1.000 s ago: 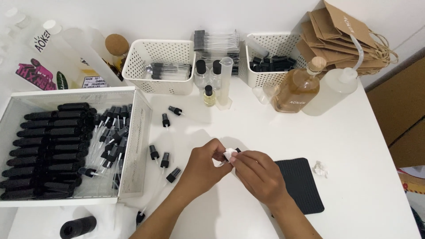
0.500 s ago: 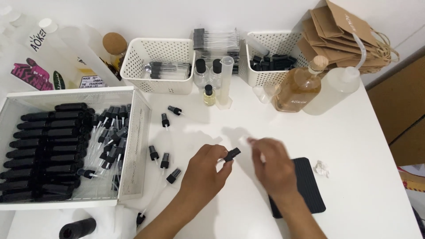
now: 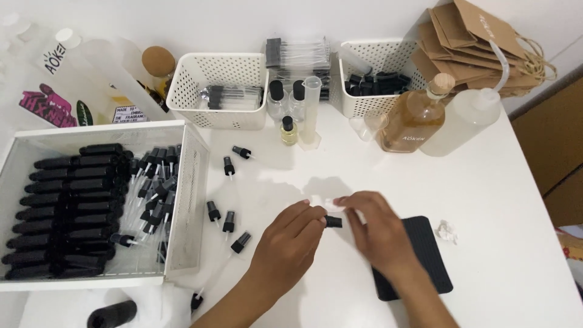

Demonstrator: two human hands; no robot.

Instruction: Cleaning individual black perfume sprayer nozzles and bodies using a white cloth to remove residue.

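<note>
Both hands meet just left of the black mat (image 3: 419, 252), left hand (image 3: 291, 240) pinching a black spray cap (image 3: 333, 222), right hand (image 3: 376, 231) fingertips closing on it—seemingly mid-assembly, needing careful alignment.

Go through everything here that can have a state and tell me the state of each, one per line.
Left hand: pinching black sprayer cap.
Right hand: fingertips at the cap's other end.
Amber bottle: upright, corked, nearly full.
Squeeze bottle: upright, capped.
Tray: holds black tubes in rows.
Loose sprayers: lying on table.
Black mat: flat, partly under right hand.
</note>
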